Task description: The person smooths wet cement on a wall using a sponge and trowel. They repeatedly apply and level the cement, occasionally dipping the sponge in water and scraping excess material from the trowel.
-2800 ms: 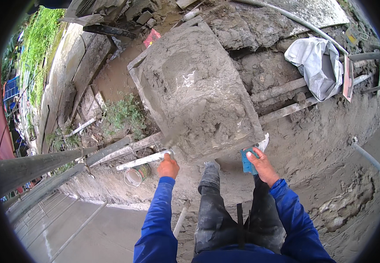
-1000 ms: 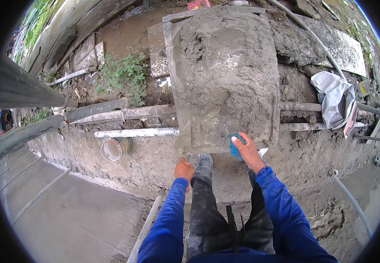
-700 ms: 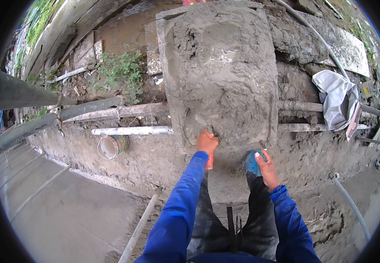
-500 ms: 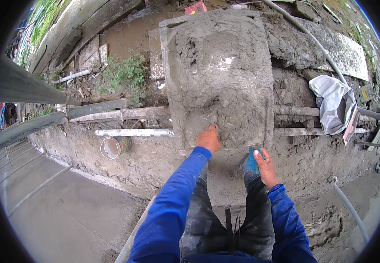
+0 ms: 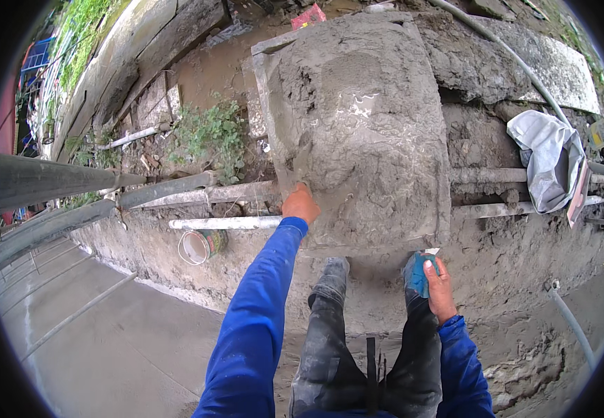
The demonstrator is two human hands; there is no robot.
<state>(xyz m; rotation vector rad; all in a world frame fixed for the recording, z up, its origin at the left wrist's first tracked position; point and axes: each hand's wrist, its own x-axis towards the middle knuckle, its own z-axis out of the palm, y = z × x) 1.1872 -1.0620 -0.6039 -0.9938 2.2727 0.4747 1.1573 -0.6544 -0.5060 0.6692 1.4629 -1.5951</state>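
A large slab-like board (image 5: 442, 209), heaped with wet grey mortar (image 5: 358, 146), lies in front of me over the pipes. My left hand (image 5: 300, 203) is closed on a trowel, whose blade is smeared grey and hard to tell from the mortar at the board's left side. My right hand (image 5: 438, 285) grips a blue block (image 5: 419, 275), perhaps a sponge, low beside my right leg, below the board's near right corner. My legs stand just below the board.
A small bucket (image 5: 202, 247) sits left under a white pipe (image 5: 225, 221). Scaffold tubes (image 5: 58, 174) cross the left. A silver sack (image 5: 546, 160) lies right. Weeds (image 5: 208, 139), a muddy puddle (image 5: 201, 76), rubble and a pale panel (image 5: 560, 70) surround the board. Smooth grey concrete (image 5: 121, 348) is lower left.
My left hand rose from beside my legs onto the mortar, then moved leftward along it to the board's left side. My right hand with the blue block dropped from the board's edge.
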